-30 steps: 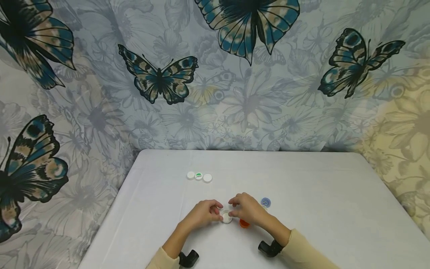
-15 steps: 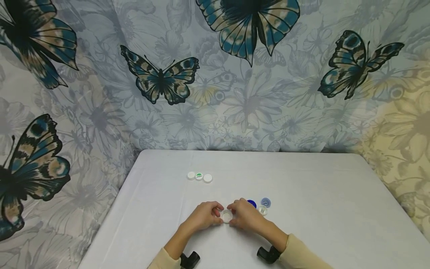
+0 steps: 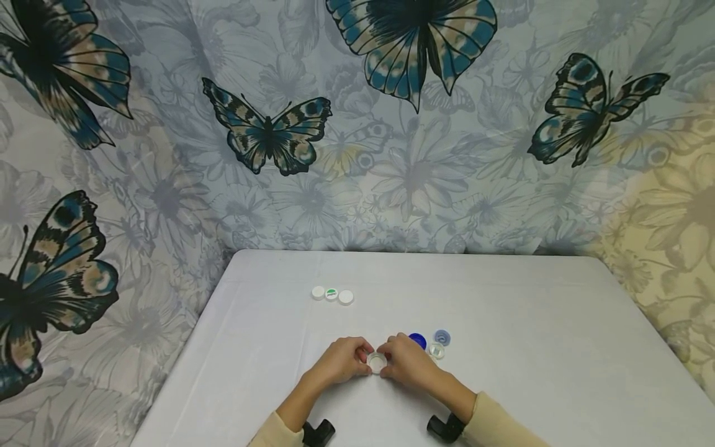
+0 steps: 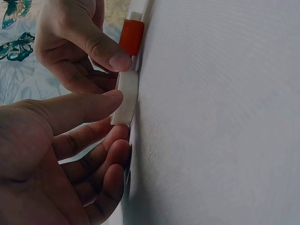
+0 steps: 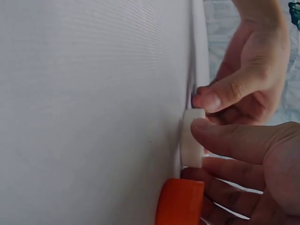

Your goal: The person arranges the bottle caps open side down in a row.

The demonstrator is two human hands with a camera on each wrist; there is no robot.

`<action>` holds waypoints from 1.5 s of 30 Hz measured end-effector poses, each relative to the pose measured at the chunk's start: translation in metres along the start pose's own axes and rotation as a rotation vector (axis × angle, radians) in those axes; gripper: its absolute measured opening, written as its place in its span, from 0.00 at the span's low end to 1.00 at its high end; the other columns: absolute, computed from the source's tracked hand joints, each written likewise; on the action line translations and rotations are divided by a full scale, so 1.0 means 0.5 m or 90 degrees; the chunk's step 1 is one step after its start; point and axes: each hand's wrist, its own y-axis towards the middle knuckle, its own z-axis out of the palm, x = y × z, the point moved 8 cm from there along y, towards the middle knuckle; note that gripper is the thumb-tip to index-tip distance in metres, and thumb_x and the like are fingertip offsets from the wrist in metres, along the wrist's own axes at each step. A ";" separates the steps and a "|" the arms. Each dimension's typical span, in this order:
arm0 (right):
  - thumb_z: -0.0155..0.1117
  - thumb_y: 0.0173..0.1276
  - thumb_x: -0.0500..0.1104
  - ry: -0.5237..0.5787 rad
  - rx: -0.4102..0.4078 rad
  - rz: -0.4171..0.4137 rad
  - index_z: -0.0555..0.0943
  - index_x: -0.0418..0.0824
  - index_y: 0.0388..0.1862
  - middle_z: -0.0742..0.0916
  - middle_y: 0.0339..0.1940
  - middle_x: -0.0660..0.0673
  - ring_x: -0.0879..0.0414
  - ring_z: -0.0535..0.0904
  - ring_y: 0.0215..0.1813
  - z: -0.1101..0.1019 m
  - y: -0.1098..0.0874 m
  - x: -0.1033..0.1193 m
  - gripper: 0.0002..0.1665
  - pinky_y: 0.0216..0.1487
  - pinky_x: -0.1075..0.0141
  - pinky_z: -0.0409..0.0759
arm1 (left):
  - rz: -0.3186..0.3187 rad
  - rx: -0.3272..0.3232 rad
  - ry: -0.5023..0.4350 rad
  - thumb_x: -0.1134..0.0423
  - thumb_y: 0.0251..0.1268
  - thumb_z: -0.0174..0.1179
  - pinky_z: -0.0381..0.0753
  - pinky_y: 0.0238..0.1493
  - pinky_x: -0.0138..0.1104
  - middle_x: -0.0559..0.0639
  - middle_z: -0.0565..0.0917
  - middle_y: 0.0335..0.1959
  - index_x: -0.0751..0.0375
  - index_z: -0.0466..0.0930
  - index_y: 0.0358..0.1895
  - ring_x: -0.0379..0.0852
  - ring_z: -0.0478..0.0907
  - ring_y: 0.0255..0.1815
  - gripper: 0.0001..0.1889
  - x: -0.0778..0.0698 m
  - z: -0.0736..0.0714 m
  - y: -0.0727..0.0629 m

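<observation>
A white bottle cap [image 3: 377, 363] lies on the table between both hands, its ringed face up. My left hand [image 3: 342, 360] pinches it from the left; in the left wrist view, the thumb is on its near side and the fingers are curled beyond. From the right, my right hand [image 3: 409, 360] grips the same cap, its thumb pressed on the side in the right wrist view. Right beside it, close to the right fingers, stands an orange cap [image 5: 180, 202], hidden under the hand in the head view. Past the right hand lies a dark blue cap [image 3: 418, 340].
A pale blue cap [image 3: 442, 337] and a clear-white cap [image 3: 437, 351] sit right of the hands. Farther back on the white-covered table [image 3: 503, 298] are a white cap [image 3: 318, 292], a green-marked cap [image 3: 331, 294] and a larger white cap [image 3: 346, 297] in a row.
My right hand has come down and closed its fingers on the white cap's right side. It now covers the orange cap and has uncovered the dark blue one. The left hand has barely shifted.
</observation>
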 end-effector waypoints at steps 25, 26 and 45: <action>0.80 0.45 0.38 0.043 -0.015 0.014 0.88 0.36 0.36 0.83 0.26 0.50 0.63 0.68 0.30 -0.001 0.005 -0.004 0.17 0.30 0.71 0.67 | 0.006 0.002 0.031 0.67 0.49 0.73 0.69 0.32 0.26 0.41 0.78 0.25 0.58 0.82 0.37 0.32 0.68 0.26 0.12 -0.007 -0.003 0.001; 0.80 0.44 0.38 0.043 -0.014 0.014 0.88 0.36 0.36 0.83 0.26 0.50 0.63 0.68 0.30 0.000 0.005 -0.005 0.17 0.30 0.71 0.67 | 0.005 0.001 0.032 0.67 0.49 0.73 0.69 0.32 0.26 0.41 0.78 0.25 0.58 0.82 0.37 0.32 0.68 0.26 0.12 -0.007 -0.003 0.001; 0.80 0.44 0.38 0.038 -0.011 0.039 0.88 0.35 0.36 0.84 0.27 0.50 0.62 0.69 0.30 0.002 0.004 -0.002 0.18 0.30 0.70 0.68 | 0.005 -0.002 0.014 0.67 0.48 0.74 0.69 0.32 0.27 0.41 0.78 0.25 0.58 0.82 0.36 0.32 0.68 0.26 0.12 -0.002 -0.001 0.000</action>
